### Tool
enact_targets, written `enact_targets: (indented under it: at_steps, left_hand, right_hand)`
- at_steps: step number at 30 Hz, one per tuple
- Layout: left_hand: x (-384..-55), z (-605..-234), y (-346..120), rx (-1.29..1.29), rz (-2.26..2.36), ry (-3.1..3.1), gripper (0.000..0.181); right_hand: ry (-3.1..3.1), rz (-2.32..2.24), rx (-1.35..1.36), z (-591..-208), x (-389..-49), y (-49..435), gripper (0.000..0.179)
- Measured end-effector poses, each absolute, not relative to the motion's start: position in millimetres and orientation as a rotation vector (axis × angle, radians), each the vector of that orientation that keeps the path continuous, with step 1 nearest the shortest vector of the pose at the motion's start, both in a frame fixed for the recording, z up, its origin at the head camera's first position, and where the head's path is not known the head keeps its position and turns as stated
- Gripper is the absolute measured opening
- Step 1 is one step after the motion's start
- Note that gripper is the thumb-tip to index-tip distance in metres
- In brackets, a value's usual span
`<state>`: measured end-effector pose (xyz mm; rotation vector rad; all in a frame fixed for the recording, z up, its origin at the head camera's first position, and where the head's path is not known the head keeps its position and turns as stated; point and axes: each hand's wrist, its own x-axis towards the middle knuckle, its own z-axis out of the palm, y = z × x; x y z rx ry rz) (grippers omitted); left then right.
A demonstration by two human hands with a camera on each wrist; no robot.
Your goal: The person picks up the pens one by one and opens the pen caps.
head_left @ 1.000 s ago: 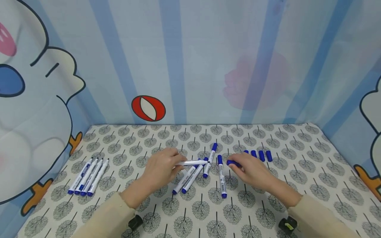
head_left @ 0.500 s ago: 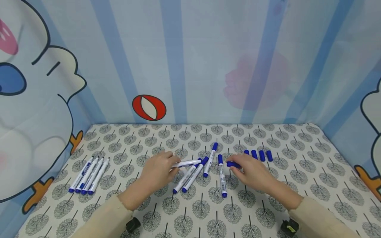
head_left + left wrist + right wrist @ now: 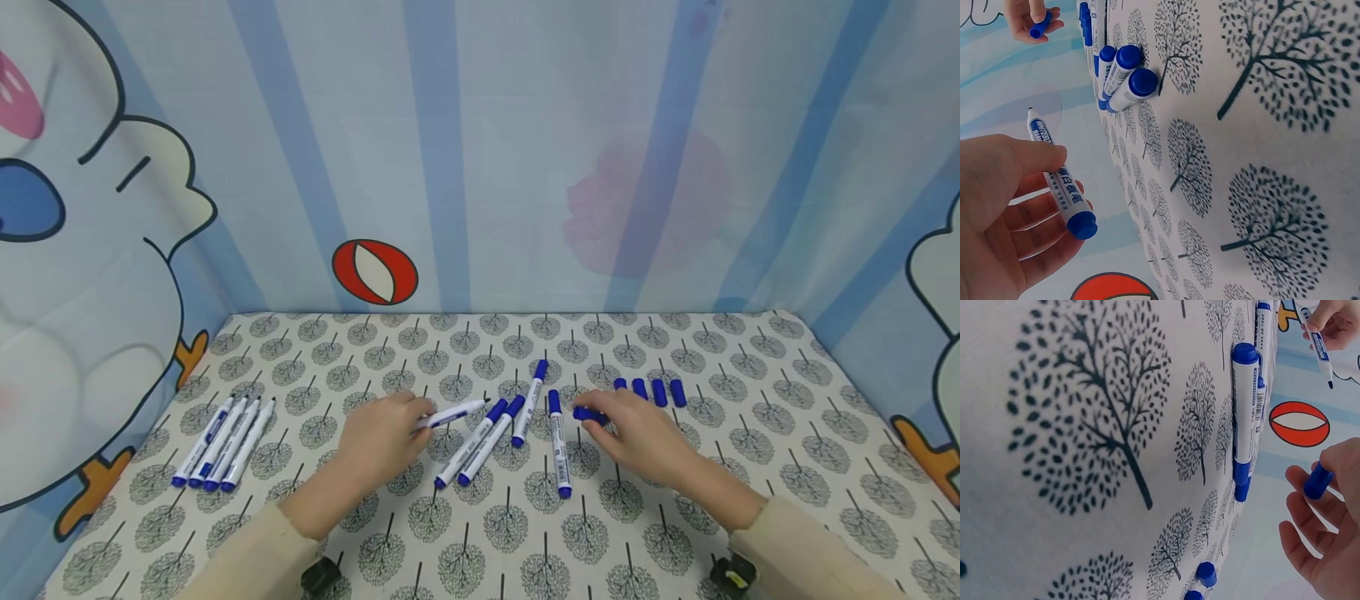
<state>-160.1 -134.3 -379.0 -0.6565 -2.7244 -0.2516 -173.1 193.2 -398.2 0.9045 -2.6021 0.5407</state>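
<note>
My left hand (image 3: pixel 385 435) pinches an uncapped whiteboard marker (image 3: pixel 455 413), thumb on its printed barrel and fingers behind. In the left wrist view the marker (image 3: pixel 1059 175) shows a bare dark tip at one end and a blue plug at the other. A blue cap (image 3: pixel 590 414) is held between the thumb and fingertips of my right hand (image 3: pixel 637 433). The right wrist view has this cap (image 3: pixel 1319 480) close up, apart from the marker. Several capped markers (image 3: pixel 491 442) lie on the cloth between the two hands, one of them upright-pointing (image 3: pixel 559 446) nearest the right hand.
Several uncapped markers (image 3: pixel 225 443) lie side by side at the left of the patterned tablecloth (image 3: pixel 510 542). Several loose blue caps (image 3: pixel 659 392) stand in a row behind my right hand. A printed curtain (image 3: pixel 510 167) closes off the back.
My left hand has drawn left with the uncapped marker, away from the capped markers, and the marker's tip now tilts upward. The right hand stays nearly in place with the cap.
</note>
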Motion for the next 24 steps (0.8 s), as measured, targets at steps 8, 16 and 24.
enact_targets:
  at_steps: [8, 16, 24]
  left_hand:
    - [-159.0, -384.8, -146.2, -0.540, -0.288, -2.808, 0.017]
    - [-156.0, -387.5, -158.5, -0.441, -0.333, -2.849, 0.016]
    - [-152.7, -388.3, -170.6, -0.399, -0.368, -2.852, 0.016]
  right_hand:
    - [-2.614, 0.540, 0.857, -400.9, -171.6, 196.5, 0.026]
    - [-2.611, 0.528, 0.839, -401.4, -171.0, 201.5, 0.026]
    - [-2.611, 0.501, 0.814, -399.6, -169.5, 205.4, 0.026]
